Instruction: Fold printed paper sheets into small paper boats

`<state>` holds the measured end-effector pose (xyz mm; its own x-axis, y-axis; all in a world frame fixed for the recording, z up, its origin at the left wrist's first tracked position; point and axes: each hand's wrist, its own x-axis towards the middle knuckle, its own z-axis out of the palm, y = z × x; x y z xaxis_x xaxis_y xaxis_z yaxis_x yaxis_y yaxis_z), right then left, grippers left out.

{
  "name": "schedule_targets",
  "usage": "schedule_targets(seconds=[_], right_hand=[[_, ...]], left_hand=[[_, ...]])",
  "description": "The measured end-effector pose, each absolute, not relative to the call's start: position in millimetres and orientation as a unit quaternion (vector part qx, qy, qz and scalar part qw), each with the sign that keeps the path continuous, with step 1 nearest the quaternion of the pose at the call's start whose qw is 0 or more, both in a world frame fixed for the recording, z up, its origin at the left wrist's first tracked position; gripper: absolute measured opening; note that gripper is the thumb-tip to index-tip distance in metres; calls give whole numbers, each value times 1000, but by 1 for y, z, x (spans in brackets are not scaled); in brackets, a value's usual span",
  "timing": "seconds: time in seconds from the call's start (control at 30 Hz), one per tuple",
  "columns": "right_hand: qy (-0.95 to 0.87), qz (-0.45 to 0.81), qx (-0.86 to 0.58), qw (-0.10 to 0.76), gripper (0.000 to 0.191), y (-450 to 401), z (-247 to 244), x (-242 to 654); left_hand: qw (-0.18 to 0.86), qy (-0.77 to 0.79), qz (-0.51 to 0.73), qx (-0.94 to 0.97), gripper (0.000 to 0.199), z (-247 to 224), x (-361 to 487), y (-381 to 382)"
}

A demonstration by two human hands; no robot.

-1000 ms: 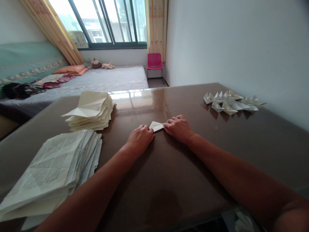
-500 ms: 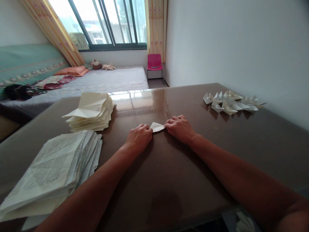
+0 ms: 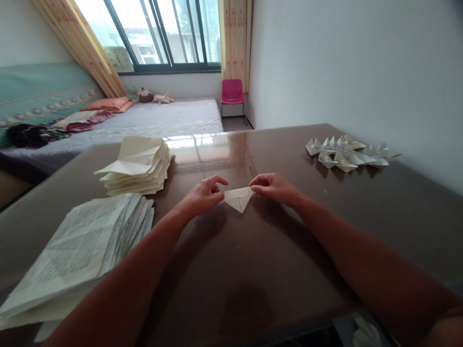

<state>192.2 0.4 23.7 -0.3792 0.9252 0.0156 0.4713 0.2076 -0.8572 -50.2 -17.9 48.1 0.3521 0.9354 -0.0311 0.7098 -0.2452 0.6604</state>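
Note:
A small folded piece of pale paper (image 3: pixel 240 198), shaped like a triangle with its point toward me, is between my hands just above the brown table. My left hand (image 3: pixel 206 195) has its thumb at the paper's left corner, the index finger lifted away and the other fingers curled behind. At the opposite corner, my right hand (image 3: pixel 273 187) pinches the paper between thumb and index finger. Faint crease lines show on the paper's face.
Yellowish sheets form a stack (image 3: pixel 135 166) at the left of the glossy table (image 3: pixel 217 270); a nearer stack of written sheets (image 3: pixel 79 246) lies beside my left forearm. Several folded paper shapes (image 3: pixel 345 153) stand at the far right near the wall. Beyond are a bed (image 3: pixel 181 113) and a pink chair (image 3: pixel 232 91).
The folded paper has been raised and turned so its triangular face shows, point toward me. My left index finger has lifted off it, and both hands have rolled from knuckles-up to a side grip.

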Motion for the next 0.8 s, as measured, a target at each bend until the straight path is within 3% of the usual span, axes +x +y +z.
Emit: schedule_targets(seconds=[0.13, 0.23, 0.43, 0.57, 0.8], right_hand=[[-792, 216, -526, 222, 12, -2, 16, 183], [-798, 181, -535, 211, 11, -3, 12, 178], [-808, 192, -521, 201, 14, 0, 14, 184], [-797, 308, -483, 192, 28, 8, 18, 200], [-825, 301, -427, 215, 21, 11, 20, 213]], left_hand=[[90, 578, 103, 804, 38, 33, -44, -23], [-14, 516, 115, 849, 38, 27, -34, -29], [11, 411, 99, 906, 43, 18, -19, -29], [11, 412, 80, 908, 45, 17, -18, -26], [1, 417, 50, 908, 52, 25, -16, -28]])
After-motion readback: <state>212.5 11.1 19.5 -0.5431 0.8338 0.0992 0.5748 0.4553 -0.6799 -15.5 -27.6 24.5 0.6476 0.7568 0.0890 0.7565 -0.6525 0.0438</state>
